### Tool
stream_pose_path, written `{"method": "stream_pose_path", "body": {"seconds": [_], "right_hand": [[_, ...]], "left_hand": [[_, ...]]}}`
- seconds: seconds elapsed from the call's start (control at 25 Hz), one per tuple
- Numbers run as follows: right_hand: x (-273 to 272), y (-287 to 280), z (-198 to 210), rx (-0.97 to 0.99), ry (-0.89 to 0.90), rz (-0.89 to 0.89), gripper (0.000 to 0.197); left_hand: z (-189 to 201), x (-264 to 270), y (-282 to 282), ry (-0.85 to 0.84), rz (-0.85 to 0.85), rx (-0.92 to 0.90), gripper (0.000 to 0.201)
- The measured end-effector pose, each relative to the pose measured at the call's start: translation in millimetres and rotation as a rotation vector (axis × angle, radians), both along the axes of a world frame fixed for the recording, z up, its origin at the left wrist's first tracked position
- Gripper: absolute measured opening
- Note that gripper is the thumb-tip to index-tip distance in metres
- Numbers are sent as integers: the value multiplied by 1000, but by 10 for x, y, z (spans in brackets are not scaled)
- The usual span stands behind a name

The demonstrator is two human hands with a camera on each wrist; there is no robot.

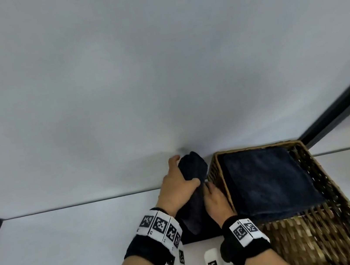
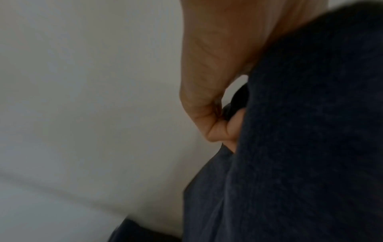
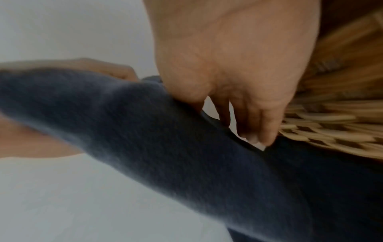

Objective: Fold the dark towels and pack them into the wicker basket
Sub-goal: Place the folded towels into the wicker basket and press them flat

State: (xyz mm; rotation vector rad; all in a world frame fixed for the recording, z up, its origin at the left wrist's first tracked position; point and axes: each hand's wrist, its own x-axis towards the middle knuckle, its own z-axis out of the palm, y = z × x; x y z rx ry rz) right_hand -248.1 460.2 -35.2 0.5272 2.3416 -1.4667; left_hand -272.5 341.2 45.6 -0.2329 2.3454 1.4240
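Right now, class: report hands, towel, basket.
Left hand grips the rolled towel. Right hand pinches its lower part. Basket holds one folded towel. Nothing in the way.

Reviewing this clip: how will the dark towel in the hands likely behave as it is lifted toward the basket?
Probably floppy: the dark towel bunches in the left hand and droops below it. Likely light, since fingers alone hold it. Its fuzzy surface suggests little slipping, though loose ends might snag the wicker basket.
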Motion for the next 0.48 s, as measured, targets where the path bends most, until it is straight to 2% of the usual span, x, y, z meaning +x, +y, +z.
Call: {"method": "stream_pose_path", "body": {"seconds": [0.08,0.16,0.24,0.36,0.48], "right_hand": [[13,85,323,-341,-23,-177,43],[14,252,707,-661,-92,-329,46],[33,589,1086,-775,-90,-340,48],[48,1289,1440,-736,99,-391,35],[74,1876,1532,-487,227,-435,33]], "left_hand": [[440,-23,164,109,-78,7,80],[792,-24,331,165,-79,126,78],[1020,-12,522,212,-44,290,73],[1062,-28,814,291,24,414,67],[793,22,1046,282,-22,318,63]]}}
